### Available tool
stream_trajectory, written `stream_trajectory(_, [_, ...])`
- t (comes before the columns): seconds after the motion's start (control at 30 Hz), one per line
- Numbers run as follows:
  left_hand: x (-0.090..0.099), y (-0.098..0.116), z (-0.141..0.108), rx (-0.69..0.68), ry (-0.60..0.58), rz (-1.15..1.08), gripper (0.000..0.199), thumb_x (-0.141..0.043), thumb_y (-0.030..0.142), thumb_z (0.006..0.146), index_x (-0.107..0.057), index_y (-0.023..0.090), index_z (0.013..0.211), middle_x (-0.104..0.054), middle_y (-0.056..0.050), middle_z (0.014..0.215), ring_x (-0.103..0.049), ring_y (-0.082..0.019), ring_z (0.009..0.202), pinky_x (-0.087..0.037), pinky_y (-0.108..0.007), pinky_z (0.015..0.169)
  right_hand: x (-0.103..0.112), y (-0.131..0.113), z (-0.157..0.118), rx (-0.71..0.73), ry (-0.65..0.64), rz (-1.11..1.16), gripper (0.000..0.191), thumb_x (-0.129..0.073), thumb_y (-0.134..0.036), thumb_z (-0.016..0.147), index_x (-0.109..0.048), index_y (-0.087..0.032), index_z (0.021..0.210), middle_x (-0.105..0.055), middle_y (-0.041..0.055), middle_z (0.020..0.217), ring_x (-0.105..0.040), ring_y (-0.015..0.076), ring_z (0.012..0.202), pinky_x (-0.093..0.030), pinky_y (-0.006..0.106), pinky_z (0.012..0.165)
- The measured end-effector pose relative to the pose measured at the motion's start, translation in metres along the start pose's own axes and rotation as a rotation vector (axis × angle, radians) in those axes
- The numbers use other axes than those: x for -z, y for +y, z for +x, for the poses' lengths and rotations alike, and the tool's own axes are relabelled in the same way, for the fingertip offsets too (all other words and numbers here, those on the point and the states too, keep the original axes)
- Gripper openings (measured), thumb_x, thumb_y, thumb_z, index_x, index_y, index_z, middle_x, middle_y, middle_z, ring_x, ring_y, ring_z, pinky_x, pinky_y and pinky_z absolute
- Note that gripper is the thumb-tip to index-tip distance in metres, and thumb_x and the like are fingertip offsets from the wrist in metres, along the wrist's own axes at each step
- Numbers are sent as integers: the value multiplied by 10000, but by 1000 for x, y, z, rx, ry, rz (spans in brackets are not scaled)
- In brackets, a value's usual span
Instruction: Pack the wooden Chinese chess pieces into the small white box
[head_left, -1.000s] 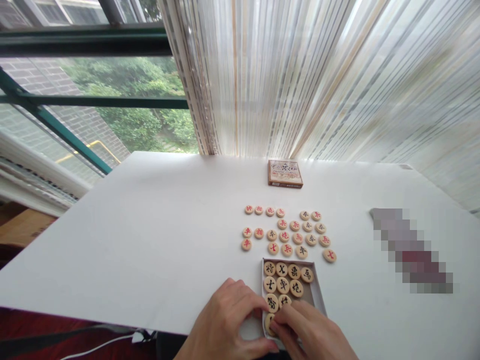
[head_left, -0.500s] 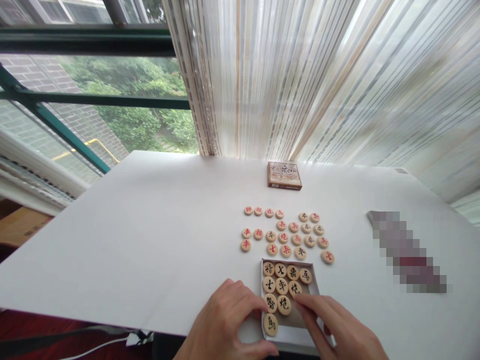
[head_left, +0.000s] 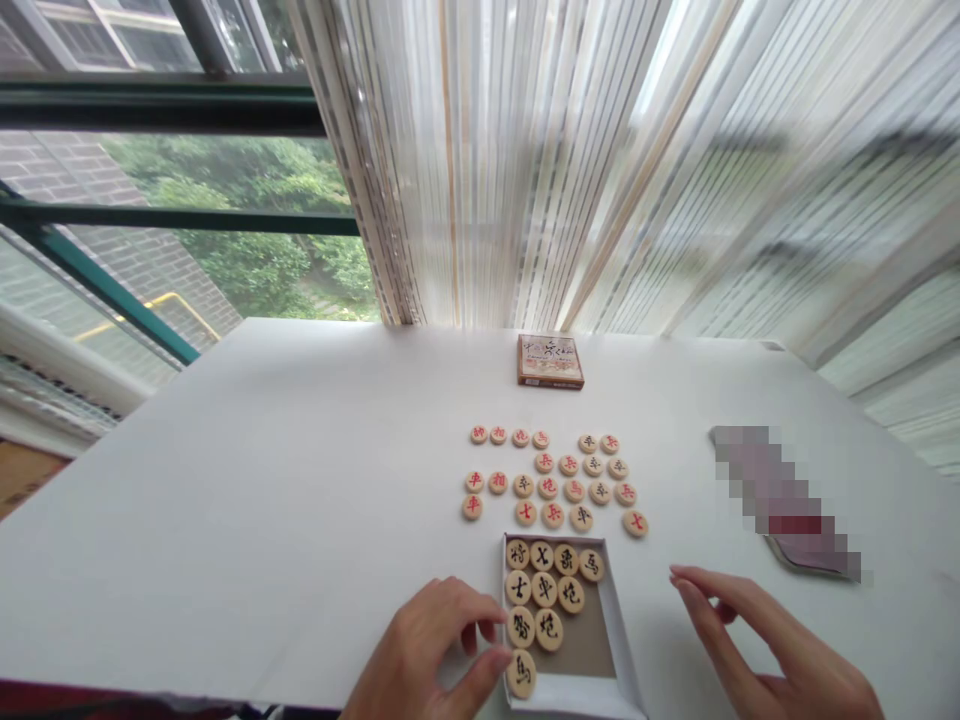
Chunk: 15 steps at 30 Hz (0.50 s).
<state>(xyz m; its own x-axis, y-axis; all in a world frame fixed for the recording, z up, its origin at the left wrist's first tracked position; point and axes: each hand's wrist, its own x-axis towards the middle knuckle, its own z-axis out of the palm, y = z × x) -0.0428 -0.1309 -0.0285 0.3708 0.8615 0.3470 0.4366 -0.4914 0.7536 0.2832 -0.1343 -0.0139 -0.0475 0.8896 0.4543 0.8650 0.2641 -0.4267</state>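
Observation:
A shallow white cardboard tray (head_left: pixel 619 640) sits near the front of the white table (head_left: pixel 262 500), holding several round wooden chess pieces with black characters (head_left: pixel 544 590). One such piece, the bottom piece (head_left: pixel 520 673), lies at the tray's lower left. My left hand (head_left: pixel 427 650) rests just left of the tray, holding nothing, its thumb almost at that piece. My right hand (head_left: pixel 757 630) hovers over the table right of the tray, fingers loose and touching nothing. Above the tray lie rows of loose wooden pieces with red or black characters (head_left: pixel 547 487).
A small printed box (head_left: pixel 550 361) stands at the table's far edge. A pixelated, unreadable flat object (head_left: pixel 780 500) lies at the right. Striped sheer curtains and a window with green-framed panes rise behind the table. The table's front edge runs under my left hand.
My right hand has drawn back from the tray toward the right, uncovering the bottom piece. My left hand has eased off the tray slightly. The whole view has shifted as my head moved.

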Motion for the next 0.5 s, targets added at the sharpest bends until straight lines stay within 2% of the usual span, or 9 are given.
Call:
stream_trajectory(0.1, [3, 4, 5, 39, -8, 1, 71, -608, 274, 981, -622, 231, 1037, -686, -8, 853, -658, -140, 750, -530, -235, 730, -9, 4, -3, -46, 12, 54, 244, -592, -457, 965, -727, -266, 1036, -777, 15, 951, -739, 155, 722, -603, 165, 568])
stream_trajectory(0.27, [12, 15, 25, 8, 22, 33, 78, -585, 161, 976, -618, 227, 1004, -672, -2, 848, -647, -131, 775, -519, -231, 752, -24, 7, -8, -133, 8, 136, 242, -595, -465, 956, -735, -271, 995, -788, 11, 970, -762, 177, 807, -613, 196, 760])
stream_trajectory(0.5, [34, 36, 75, -100, 85, 81, 144, -606, 100, 955, -628, 220, 1032, -674, -11, 897, -638, -135, 839, -510, -244, 802, -30, 21, -11, -149, 8, 224, 219, -647, -469, 917, -754, -287, 977, -804, -3, 965, -779, 167, 797, -608, 154, 754])
